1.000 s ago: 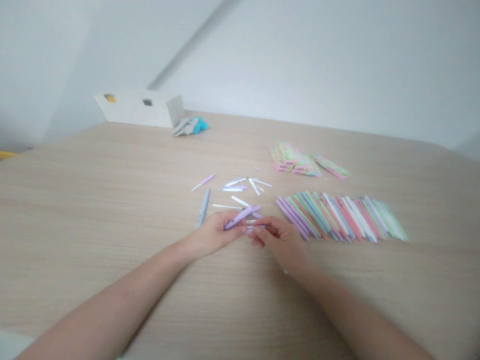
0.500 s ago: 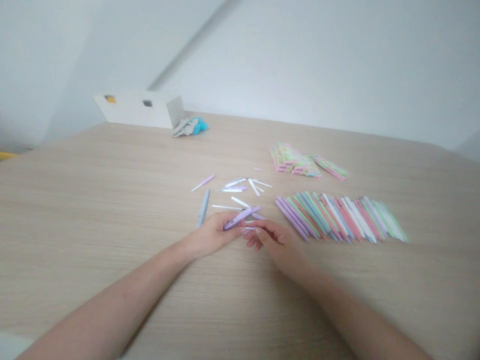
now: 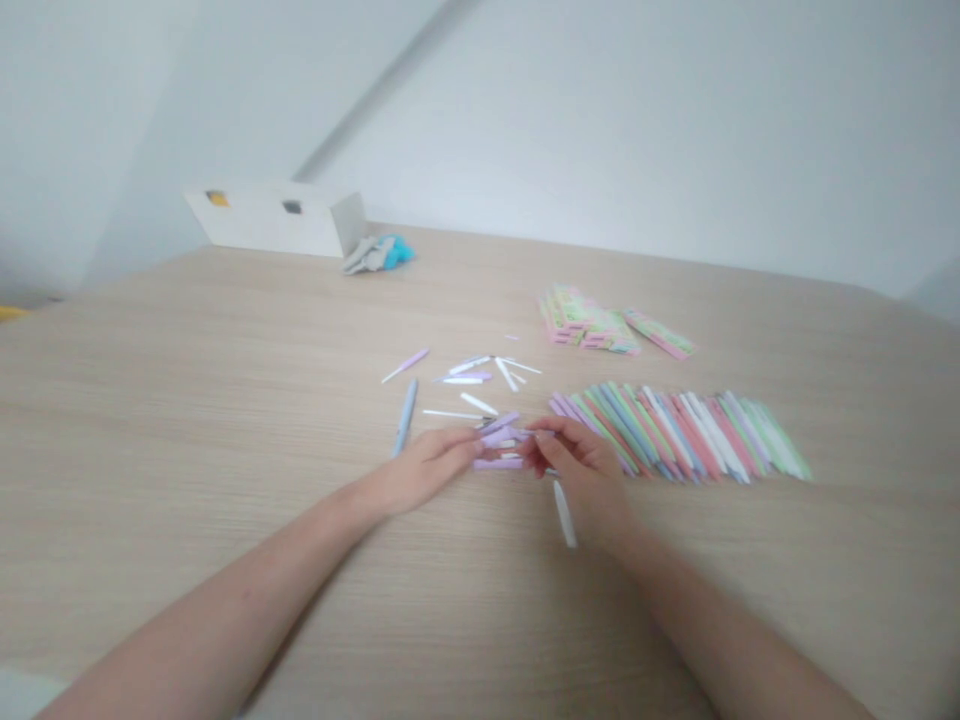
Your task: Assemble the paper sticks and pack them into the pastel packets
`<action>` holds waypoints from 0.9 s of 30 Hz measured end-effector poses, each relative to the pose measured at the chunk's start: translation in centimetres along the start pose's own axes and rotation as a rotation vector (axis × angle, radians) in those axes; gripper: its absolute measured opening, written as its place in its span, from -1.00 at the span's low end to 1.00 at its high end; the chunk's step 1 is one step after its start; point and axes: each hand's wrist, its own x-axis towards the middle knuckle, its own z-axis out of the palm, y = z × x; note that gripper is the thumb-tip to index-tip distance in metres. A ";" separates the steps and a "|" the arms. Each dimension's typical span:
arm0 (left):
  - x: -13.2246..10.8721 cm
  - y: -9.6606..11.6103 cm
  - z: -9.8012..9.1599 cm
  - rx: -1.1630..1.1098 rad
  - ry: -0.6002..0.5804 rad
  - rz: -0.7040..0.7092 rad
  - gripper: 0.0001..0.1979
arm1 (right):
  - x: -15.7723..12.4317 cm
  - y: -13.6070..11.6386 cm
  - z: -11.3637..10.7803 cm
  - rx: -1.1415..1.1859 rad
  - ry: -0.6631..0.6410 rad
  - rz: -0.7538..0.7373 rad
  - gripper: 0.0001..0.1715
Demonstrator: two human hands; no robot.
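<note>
No text, label, brand, number or sign is legible in this view. Markings on the stacked coloured packets (image 3: 589,328) are too blurred to read.

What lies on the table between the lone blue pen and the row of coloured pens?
In the head view: loose white and lilac pen parts, and nearer, the left hand and right hand pinching lilac pen pieces.

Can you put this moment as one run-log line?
left hand: pinches lilac plastic pen parts | right hand: pinches them too | nearby: row of pastel plastic pens
</note>
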 end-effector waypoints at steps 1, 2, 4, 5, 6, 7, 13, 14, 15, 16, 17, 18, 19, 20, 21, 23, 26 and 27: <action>0.0 0.1 0.0 -0.002 -0.002 -0.004 -0.60 | 0.0 -0.1 0.0 -0.004 -0.007 0.002 -0.86; 0.0 0.1 0.0 -0.005 -0.005 -0.003 -0.60 | -0.1 -0.1 0.1 -0.011 -0.016 0.002 -0.87; 0.0 0.0 0.0 0.001 -0.015 0.009 -0.61 | -0.2 -0.2 0.2 -0.032 -0.043 -0.002 -0.86; 0.0 0.0 0.0 0.009 -0.020 0.015 -0.61 | -0.3 -0.2 0.3 -0.045 -0.055 -0.004 -0.86; 0.0 -0.1 0.0 0.019 -0.023 0.020 -0.62 | -0.3 -0.2 0.4 -0.060 -0.066 -0.003 -0.86; 0.0 -0.1 0.0 0.029 -0.027 0.024 -0.63 | -0.3 -0.2 0.4 -0.073 -0.072 0.001 -0.86; 0.2 -0.5 0.0 0.003 -0.070 0.067 -0.62 | -0.1 0.2 0.4 -0.106 -0.089 0.037 -0.84; 0.1 -0.5 0.0 -0.006 -0.071 0.072 -0.62 | -0.1 0.3 0.4 -0.106 -0.095 0.042 -0.84; 0.1 -0.6 0.0 -0.013 -0.069 0.074 -0.62 | -0.1 0.3 0.4 -0.104 -0.103 0.047 -0.83; 0.1 -0.6 0.0 -0.018 -0.066 0.071 -0.62 | 0.0 0.4 0.4 -0.100 -0.112 0.052 -0.84; 0.1 -0.7 0.0 -0.023 -0.064 0.069 -0.61 | 0.0 0.5 0.5 -0.092 -0.117 0.053 -0.84; 0.1 -0.7 0.0 -0.027 -0.064 0.067 -0.61 | 0.0 0.5 0.5 -0.082 -0.122 0.054 -0.85; 0.1 -0.7 0.1 -0.032 -0.067 0.068 -0.62 | 0.0 0.5 0.5 -0.071 -0.125 0.056 -0.85; 0.1 -0.7 0.1 -0.038 -0.073 0.072 -0.62 | 0.0 0.6 0.5 -0.060 -0.128 0.060 -0.85; 0.1 -0.7 0.1 -0.045 -0.080 0.078 -0.63 | 0.1 0.6 0.5 -0.045 -0.129 0.067 -0.85; 0.2 -0.5 0.2 -0.059 -0.091 0.091 -0.65 | 0.1 0.7 0.5 -0.009 -0.143 0.096 -0.85; 0.3 -0.2 0.3 -0.083 -0.111 0.141 -0.67 | 0.1 0.8 0.5 0.068 -0.175 0.154 -0.84; 0.3 -0.1 0.3 -0.088 -0.117 0.161 -0.68 | 0.1 0.8 0.5 0.090 -0.180 0.167 -0.83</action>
